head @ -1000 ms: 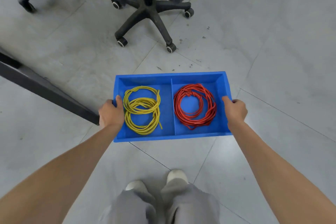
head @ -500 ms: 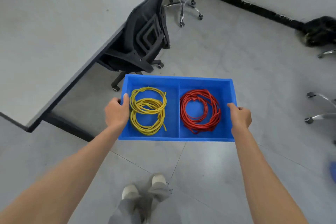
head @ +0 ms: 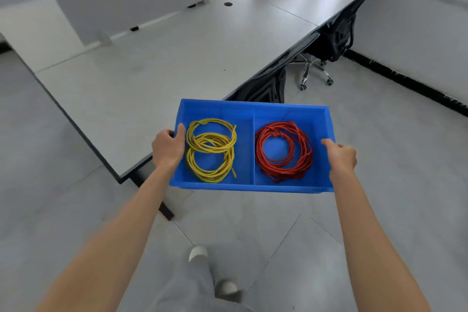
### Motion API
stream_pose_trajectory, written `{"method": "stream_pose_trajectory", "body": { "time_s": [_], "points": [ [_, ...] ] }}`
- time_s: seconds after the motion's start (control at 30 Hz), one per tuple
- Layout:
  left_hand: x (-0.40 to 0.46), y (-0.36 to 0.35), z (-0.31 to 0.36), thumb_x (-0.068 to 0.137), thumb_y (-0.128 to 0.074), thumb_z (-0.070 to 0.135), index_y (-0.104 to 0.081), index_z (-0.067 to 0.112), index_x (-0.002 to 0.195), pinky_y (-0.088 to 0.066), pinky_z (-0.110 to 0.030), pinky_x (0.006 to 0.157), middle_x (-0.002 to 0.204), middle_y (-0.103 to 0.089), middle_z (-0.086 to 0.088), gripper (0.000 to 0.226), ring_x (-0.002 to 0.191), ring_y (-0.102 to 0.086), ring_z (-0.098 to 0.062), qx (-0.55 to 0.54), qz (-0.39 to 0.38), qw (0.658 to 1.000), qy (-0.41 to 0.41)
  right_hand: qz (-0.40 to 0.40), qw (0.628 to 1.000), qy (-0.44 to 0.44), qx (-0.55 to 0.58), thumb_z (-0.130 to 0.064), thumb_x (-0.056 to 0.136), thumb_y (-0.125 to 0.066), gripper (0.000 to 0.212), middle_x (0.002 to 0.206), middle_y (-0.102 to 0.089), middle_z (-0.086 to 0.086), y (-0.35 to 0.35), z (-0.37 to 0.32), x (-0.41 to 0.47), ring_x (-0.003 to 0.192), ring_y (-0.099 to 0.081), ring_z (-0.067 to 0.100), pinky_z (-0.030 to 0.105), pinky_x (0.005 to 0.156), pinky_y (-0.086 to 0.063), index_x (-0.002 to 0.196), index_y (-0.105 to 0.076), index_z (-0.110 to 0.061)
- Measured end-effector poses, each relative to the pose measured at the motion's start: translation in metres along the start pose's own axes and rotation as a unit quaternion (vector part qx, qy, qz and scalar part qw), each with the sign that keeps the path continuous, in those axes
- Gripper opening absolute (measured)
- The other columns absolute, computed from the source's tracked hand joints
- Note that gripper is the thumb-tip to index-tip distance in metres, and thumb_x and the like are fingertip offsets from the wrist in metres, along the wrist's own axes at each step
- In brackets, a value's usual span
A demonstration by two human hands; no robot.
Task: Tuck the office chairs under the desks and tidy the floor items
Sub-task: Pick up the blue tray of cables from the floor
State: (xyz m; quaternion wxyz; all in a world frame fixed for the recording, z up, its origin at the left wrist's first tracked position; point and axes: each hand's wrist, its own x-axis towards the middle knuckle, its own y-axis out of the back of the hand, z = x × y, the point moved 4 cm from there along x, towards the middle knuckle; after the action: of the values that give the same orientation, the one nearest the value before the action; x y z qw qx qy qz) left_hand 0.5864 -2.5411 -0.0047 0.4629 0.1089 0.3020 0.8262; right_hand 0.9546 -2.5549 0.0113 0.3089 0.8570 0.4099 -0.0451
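At the bottom centre of the frame two pale shoes (head: 198, 253) and grey trouser legs (head: 187, 291) stand on the grey tiled floor (head: 379, 159), with both bare forearms reaching up from the lower corners. Held off the floor at mid frame is a blue tray (head: 253, 187), a shallow plastic bin split by a central divider into two compartments. The left hand (head: 169, 147) grips the tray's left short wall, thumb hooked over the rim on the inside and the other fingers out of sight beneath or outside. The right hand (head: 340, 156) grips the right short wall the same way, thumb on the rim, fingers curled round the outer edge. In the left compartment lies a yellow cable coil (head: 211, 151), looped in two overlapping rings just beside the left thumb. In the right compartment lies a red cable coil (head: 283, 152), one loose ring.

Beyond the tray, a long grey desk (head: 164, 63) runs from centre left to the upper right, with a grey divider panel (head: 131, 0) standing along its far side. A black office chair (head: 268, 86) is pushed under the desk edge just behind the tray. Farther along, at the upper right, a second black chair (head: 336, 33) with a chrome wheeled base sits against the same edge, beside a white wall with a black skirting strip (head: 405, 81)
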Motion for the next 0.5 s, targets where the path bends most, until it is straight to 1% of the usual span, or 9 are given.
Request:
{"method": "stream_pose_trajectory", "body": {
  "time_s": [0.07,0.17,0.37,0.5],
  "points": [
    [0.025,0.016,-0.005,0.091,-0.046,0.037,-0.032,0.013,0.049,-0.025,-0.035,0.052,0.05,-0.038,-0.004,0.05,0.049,-0.036,-0.018,0.005,0.026,1.0,0.013,-0.032,0.999,0.022,-0.008,-0.022,0.081,-0.062,0.048,0.055,-0.027,0.003,-0.036,-0.027,0.006,0.05,-0.023,0.018,0.033,0.048,-0.021,0.052,-0.025,-0.013],
    [0.075,0.035,-0.012,0.09,-0.046,0.038,-0.032,0.013,0.05,-0.025,-0.034,0.048,0.05,-0.038,-0.004,0.05,0.048,-0.036,-0.019,0.002,0.057,0.998,0.035,-0.078,0.996,0.044,-0.017,-0.021,0.082,-0.062,0.05,0.053,-0.024,0.003,-0.097,-0.068,0.017,0.048,-0.021,0.019,0.033,0.047,-0.019,0.052,-0.023,-0.013],
    [0.182,0.059,-0.009,0.089,-0.046,0.038,-0.031,0.012,0.049,-0.026,-0.032,0.047,0.05,-0.037,-0.005,0.05,0.047,-0.035,-0.021,-0.021,0.104,0.992,0.068,-0.139,0.988,0.067,-0.018,-0.02,0.084,-0.06,0.051,0.051,-0.021,0.002,-0.21,-0.151,0.041,0.046,-0.017,0.017,0.031,0.047,-0.017,0.052,-0.021,-0.015],
    [0.238,0.073,-0.008,0.089,-0.047,0.038,-0.032,0.013,0.049,-0.026,-0.032,0.048,0.05,-0.036,-0.004,0.049,0.048,-0.035,-0.02,-0.038,0.132,0.986,0.093,-0.169,0.982,0.078,-0.036,-0.024,0.085,-0.06,0.048,0.054,-0.027,0.003,-0.272,-0.2,0.055,0.048,-0.022,0.017,0.031,0.048,-0.021,0.054,-0.025,-0.014]
  ]
}}
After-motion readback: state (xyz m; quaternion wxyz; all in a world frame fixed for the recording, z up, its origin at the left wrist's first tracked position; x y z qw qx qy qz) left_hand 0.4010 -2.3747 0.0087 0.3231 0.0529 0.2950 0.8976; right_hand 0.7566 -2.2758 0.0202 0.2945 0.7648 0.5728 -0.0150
